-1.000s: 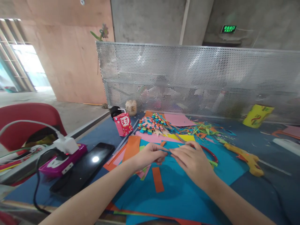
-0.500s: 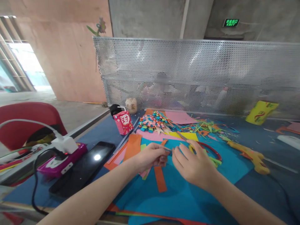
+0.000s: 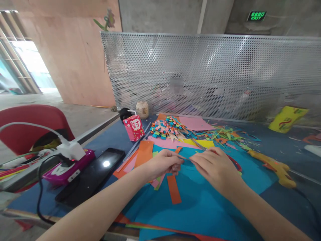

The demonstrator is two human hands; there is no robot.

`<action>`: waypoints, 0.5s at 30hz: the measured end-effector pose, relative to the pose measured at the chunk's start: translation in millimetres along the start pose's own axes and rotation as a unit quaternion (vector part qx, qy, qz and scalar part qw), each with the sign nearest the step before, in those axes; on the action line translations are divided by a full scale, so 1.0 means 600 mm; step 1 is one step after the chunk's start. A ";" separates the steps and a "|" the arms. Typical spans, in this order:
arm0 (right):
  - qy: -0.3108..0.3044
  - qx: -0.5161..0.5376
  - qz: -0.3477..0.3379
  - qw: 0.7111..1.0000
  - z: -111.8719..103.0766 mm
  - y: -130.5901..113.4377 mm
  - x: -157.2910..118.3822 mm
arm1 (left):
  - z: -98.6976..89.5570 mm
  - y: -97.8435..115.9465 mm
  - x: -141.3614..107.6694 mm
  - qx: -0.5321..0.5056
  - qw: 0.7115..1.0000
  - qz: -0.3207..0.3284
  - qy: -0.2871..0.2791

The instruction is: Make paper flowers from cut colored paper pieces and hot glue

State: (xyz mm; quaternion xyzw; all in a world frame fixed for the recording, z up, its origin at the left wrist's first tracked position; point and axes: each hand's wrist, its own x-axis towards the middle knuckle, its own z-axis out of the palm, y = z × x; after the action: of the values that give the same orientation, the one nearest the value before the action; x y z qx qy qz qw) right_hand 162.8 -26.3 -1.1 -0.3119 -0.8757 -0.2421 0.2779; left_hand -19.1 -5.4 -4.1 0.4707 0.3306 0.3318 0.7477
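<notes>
My left hand (image 3: 164, 164) is closed, its thumb and forefinger pinching one end of a thin strip (image 3: 185, 158). The other end sits between the pressed-together fingertips of my right hand (image 3: 215, 167). The strip looks like narrow paper, but its colour is hard to make out. Both hands hover over a large blue paper sheet (image 3: 200, 214). Below the left hand lies a flat orange paper strip (image 3: 174, 192). Scissors (image 3: 199, 145) with a red handle lie behind my right hand, which partly covers them.
Behind the hands sits a pile of fringed coloured paper (image 3: 167, 127) among loose scraps (image 3: 225, 133). A yellow glue gun (image 3: 273, 165) lies on the right. A red drink carton (image 3: 134, 128), a black phone (image 3: 92, 175) and a purple power strip (image 3: 69, 169) stand left. A perforated metal panel (image 3: 188, 60) closes the back.
The view has tilted and shifted slightly, so things sit a little higher and further left or right. My right fingers have drawn closer together on the strip, and that hand covers more of the scissors.
</notes>
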 end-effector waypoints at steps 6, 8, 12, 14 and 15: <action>0.023 -0.010 -0.025 0.999 -0.002 -0.009 0.003 | 0.002 -0.004 0.000 0.011 1.000 0.003 0.009; 0.012 -0.037 -0.046 0.998 -0.004 -0.011 0.006 | 0.004 -0.006 0.000 0.013 1.000 0.004 0.013; -0.009 -0.133 -0.092 0.987 -0.003 -0.017 0.011 | 0.007 -0.008 0.003 0.005 1.000 0.000 0.022; -0.013 -0.177 -0.117 0.977 0.000 -0.020 0.012 | 0.007 -0.008 0.004 -0.001 1.000 -0.008 0.022; -0.018 -0.193 -0.127 0.973 0.000 -0.022 0.012 | 0.007 -0.008 0.004 -0.003 1.000 -0.012 0.021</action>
State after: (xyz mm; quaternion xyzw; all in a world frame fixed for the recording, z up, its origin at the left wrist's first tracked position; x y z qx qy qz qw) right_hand 148.9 -32.2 0.1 -0.2502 -0.8497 -0.4343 0.1636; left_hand -13.4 -7.2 -7.4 0.4577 0.3505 0.3336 0.7459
